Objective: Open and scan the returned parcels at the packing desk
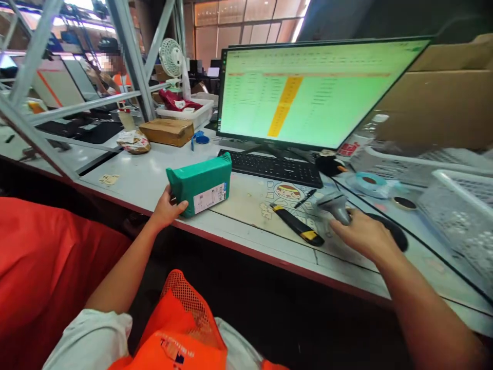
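Note:
A green wrapped parcel (200, 180) stands on its long edge at the front of the desk, its white label (210, 199) facing me. My left hand (167, 208) grips its left end, thumb on the front face. Over on the right, my right hand (362, 231) is closed around a grey handheld barcode scanner (336, 206), whose head points left toward the parcel. Between the two hands lies a black and yellow utility knife (298, 224), with a black pen (305, 198) just behind it. A black mouse (389, 231) is partly hidden behind my right hand.
A large monitor (308, 97) stands behind a black keyboard (271, 168). White plastic baskets (462, 205) and a tape roll (370, 181) are at right. Left of the monitor are a cardboard box (167, 132) and blue tape (202, 139). A metal frame (131, 56) rises at left; a person sits beyond it.

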The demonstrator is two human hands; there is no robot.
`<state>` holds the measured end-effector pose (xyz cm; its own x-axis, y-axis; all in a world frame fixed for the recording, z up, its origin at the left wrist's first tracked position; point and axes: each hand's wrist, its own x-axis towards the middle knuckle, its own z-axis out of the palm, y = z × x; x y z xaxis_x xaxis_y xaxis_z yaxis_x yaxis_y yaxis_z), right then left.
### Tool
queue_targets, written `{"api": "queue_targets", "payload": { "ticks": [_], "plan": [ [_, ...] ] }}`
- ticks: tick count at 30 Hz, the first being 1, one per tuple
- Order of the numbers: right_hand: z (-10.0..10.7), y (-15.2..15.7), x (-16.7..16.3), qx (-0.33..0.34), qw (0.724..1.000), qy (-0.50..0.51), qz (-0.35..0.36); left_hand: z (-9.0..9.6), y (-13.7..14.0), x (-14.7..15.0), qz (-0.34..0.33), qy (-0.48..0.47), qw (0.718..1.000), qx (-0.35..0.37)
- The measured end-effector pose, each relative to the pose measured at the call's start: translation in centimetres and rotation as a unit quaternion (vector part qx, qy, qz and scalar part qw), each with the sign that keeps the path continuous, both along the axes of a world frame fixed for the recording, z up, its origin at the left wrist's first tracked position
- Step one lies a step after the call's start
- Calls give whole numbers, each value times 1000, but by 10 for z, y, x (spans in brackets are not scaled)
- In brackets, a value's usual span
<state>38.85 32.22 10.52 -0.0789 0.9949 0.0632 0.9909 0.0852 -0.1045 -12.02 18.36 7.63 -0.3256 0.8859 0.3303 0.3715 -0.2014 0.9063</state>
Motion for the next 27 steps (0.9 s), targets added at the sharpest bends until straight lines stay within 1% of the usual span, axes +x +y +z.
{"api": "queue_targets", "payload": {
  "ticks": [1, 2, 3, 5, 6, 8, 10, 12, 14, 16, 18, 20, 22, 24, 25, 27],
  "plan": [
    [15, -12, -5, -8, 1000, 23, 18, 0, 12, 11, -14, 25, 1000, 1],
    [29, -25, -9, -14, 997, 55, 56, -1, 22, 22, -18, 47, 999, 5],
    [40, -39, -13, -19, 989, 93, 111, -1, 31, 32, -13, 63, 998, 9],
    [55, -65, -20, -26, 963, 146, 225, -3, 45, 50, 12, 87, 996, 5],
    [59, -76, -24, -30, 952, 152, 263, -3, 50, 57, 24, 101, 995, -5],
    [61, -92, -33, -25, 944, 132, 303, -3, 54, 65, 44, 132, 990, -32],
    [60, -100, -43, -12, 942, 99, 320, -1, 54, 68, 56, 156, 985, -56],
    [56, -99, -50, -1, 941, 80, 330, 0, 53, 67, 59, 167, 982, -67],
    [50, -92, -51, 6, 939, 77, 334, 0, 51, 66, 62, 175, 980, -69],
    [42, -78, -47, 11, 942, 80, 326, 1, 49, 66, 64, 179, 979, -75],
    [31, -59, -37, 11, 952, 78, 297, 0, 49, 66, 67, 179, 979, -73],
    [17, -37, -25, 11, 973, 59, 224, 0, 48, 66, 66, 175, 980, -66],
    [2, -18, -12, 6, 993, 20, 117, -1, 48, 65, 60, 166, 983, -60],
    [-13, -4, 0, -7, 1000, -19, 20, -2, 47, 65, 53, 149, 986, -57],
    [-20, 1, 5, -13, 999, -30, -16, -3, 47, 64, 52, 138, 987, -55],
    [-28, 6, 13, -22, 997, -42, -56, -3, 47, 64, 47, 111, 991, -51]
  ]
}}
